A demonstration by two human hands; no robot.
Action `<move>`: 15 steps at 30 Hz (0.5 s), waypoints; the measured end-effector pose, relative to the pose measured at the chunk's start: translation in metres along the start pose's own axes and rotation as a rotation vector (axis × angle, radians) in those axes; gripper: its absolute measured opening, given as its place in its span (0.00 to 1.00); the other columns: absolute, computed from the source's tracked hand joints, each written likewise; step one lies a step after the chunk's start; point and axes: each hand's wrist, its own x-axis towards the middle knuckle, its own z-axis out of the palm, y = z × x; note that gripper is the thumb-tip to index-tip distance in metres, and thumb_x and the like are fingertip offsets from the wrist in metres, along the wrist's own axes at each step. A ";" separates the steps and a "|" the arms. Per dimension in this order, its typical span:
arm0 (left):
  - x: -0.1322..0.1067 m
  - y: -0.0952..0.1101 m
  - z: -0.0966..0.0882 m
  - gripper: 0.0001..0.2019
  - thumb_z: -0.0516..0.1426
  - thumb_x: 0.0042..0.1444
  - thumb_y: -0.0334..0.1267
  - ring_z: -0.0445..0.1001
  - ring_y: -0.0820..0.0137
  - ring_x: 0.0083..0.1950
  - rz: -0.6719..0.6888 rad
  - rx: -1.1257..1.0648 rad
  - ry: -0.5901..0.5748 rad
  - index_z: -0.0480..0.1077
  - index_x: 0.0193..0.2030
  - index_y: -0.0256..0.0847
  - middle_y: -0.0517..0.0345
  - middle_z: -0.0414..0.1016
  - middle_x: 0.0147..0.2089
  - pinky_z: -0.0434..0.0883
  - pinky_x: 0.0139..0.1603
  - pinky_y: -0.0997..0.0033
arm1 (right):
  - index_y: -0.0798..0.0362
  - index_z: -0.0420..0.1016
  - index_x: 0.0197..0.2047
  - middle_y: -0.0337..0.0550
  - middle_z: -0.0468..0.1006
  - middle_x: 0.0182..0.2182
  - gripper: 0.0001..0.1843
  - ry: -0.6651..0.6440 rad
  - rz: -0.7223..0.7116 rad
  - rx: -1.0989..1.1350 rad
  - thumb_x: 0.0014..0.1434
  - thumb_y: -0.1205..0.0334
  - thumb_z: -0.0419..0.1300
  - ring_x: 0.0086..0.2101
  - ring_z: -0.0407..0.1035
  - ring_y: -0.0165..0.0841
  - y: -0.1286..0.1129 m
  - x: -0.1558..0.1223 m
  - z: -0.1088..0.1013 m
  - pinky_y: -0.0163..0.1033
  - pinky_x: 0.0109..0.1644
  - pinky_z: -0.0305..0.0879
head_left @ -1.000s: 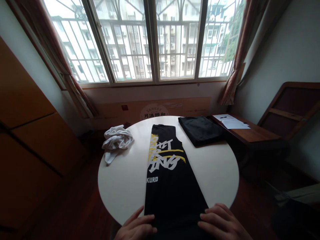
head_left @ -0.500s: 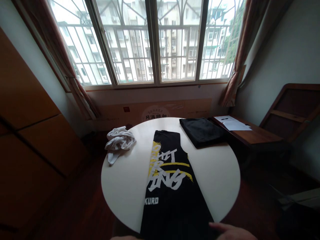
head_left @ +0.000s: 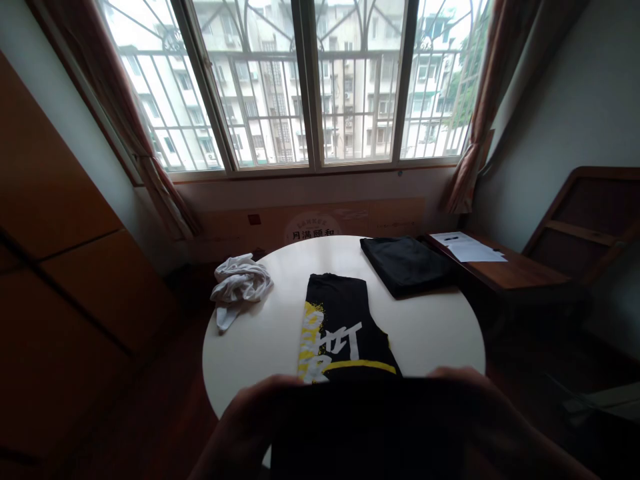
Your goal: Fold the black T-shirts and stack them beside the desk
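A black sleeveless shirt (head_left: 345, 300) with white lettering and yellow streaks lies folded lengthwise on the round white table (head_left: 235, 373). Its near part is raised toward me as a dark sheet that covers the lower lettering. At the left edge of this raised cloth, my left hand (head_left: 260, 400) is closed on the fabric. My right hand (head_left: 465, 387) grips the opposite edge at about the same height. Both hands are dark and a little blurred, and the cloth hides some of the fingers.
A crumpled light grey cloth (head_left: 243, 287) rests at the table's left. Folded black fabric (head_left: 405, 263) lies at the back right. Beyond it, papers (head_left: 467, 247) with a pen lie on a wooden side table (head_left: 530, 273). A barred window spans the far wall.
Both hands have come up from the bottom edge, lifting the near end of the shirt off the table. The shirt's far end has slid slightly toward me.
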 end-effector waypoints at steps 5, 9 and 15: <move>0.094 0.014 0.011 0.16 0.62 0.56 0.48 0.78 0.62 0.39 0.084 0.031 -0.002 0.80 0.42 0.38 0.53 0.82 0.37 0.77 0.41 0.67 | 0.51 0.80 0.48 0.44 0.82 0.39 0.15 0.053 -0.044 0.094 0.63 0.52 0.64 0.38 0.75 0.37 0.006 0.097 0.000 0.39 0.43 0.74; 0.155 -0.005 0.016 0.14 0.60 0.55 0.47 0.68 0.72 0.28 0.054 0.077 -0.008 0.77 0.36 0.35 0.59 0.74 0.28 0.66 0.28 0.75 | 0.55 0.78 0.42 0.41 0.79 0.33 0.15 0.088 0.033 0.182 0.59 0.52 0.65 0.32 0.70 0.32 0.041 0.153 0.006 0.35 0.35 0.67; 0.210 -0.022 0.017 0.13 0.58 0.55 0.45 0.66 0.73 0.27 -0.001 0.034 -0.062 0.74 0.36 0.35 0.60 0.73 0.27 0.63 0.26 0.75 | 0.56 0.77 0.43 0.40 0.79 0.32 0.17 0.095 0.167 0.313 0.57 0.52 0.64 0.29 0.69 0.31 0.081 0.201 0.013 0.33 0.31 0.64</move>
